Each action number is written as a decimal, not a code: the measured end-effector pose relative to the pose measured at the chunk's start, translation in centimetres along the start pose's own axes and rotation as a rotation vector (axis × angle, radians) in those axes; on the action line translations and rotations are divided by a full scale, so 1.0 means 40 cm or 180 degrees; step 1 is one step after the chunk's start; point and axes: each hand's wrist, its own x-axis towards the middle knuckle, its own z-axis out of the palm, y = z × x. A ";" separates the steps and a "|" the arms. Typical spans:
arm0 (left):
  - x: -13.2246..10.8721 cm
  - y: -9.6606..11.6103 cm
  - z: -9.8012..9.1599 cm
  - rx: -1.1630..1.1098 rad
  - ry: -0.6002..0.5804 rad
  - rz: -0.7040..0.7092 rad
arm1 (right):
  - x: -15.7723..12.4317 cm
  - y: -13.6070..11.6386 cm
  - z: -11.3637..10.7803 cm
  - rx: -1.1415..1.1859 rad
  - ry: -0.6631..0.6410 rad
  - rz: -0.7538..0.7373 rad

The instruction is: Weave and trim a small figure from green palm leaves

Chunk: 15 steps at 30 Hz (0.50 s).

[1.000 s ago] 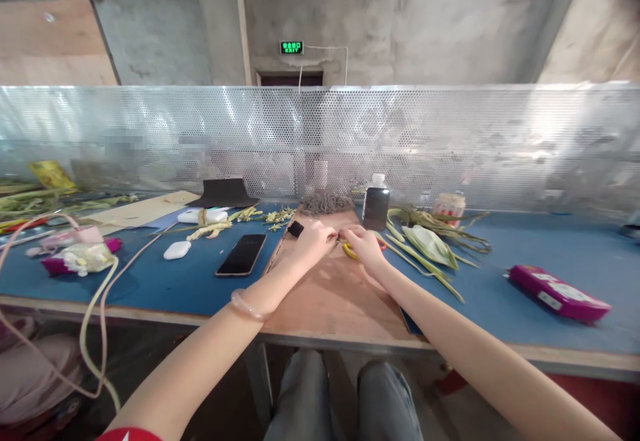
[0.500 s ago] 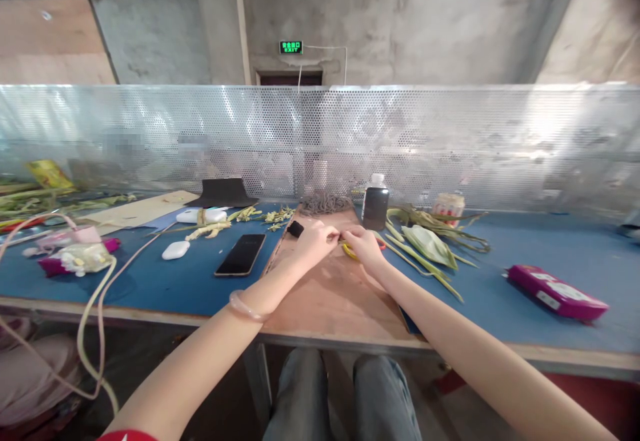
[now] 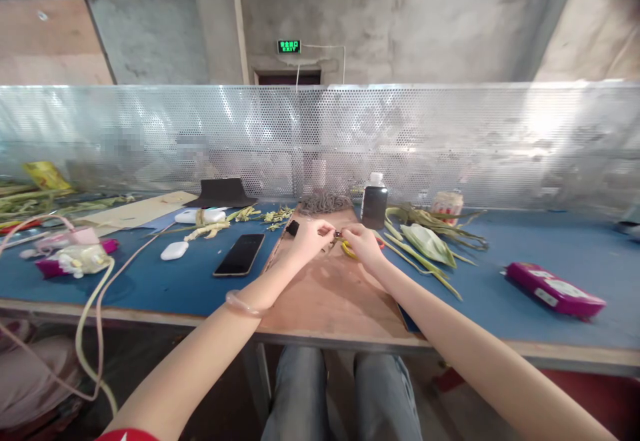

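Observation:
My left hand (image 3: pixel 314 237) and my right hand (image 3: pixel 361 241) meet over a wooden board (image 3: pixel 335 294), fingertips pinched and almost touching. A small dark piece (image 3: pixel 338 233) shows between them, too small to name. Under my right hand lies a tool with yellow and orange-red loop handles (image 3: pixel 349 249), probably scissors, mostly covered. Beside my left hand sits a small black object (image 3: pixel 293 227). Beyond both hands, a heap of grey cord-like strands (image 3: pixel 325 203) rests at the board's far end.
A dark bottle (image 3: pixel 375 204) stands right of the board, near green leaves (image 3: pixel 429 244) and a jar (image 3: pixel 447 207). Left are a phone (image 3: pixel 240 255), a white case (image 3: pixel 175 250) and cables (image 3: pixel 100 307). A purple packet (image 3: pixel 554 289) lies far right. A perforated metal screen (image 3: pixel 425 134) closes the back.
My fingertips have drawn slightly apart, and the small dark piece now shows between them. My left hand has shifted a little left. Objects on the table stay put.

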 end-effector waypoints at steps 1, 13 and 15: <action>0.000 0.001 -0.001 -0.0053 0.0000 -0.0053 | 0.001 0.001 0.000 -0.0022 0.0003 -0.0016; 0.011 -0.020 -0.009 0.0127 -0.0010 -0.0374 | 0.019 0.020 -0.016 -0.1282 0.0110 -0.0547; 0.012 -0.029 -0.006 0.0201 0.0007 -0.0456 | 0.018 0.018 -0.020 -0.1416 0.0066 -0.0594</action>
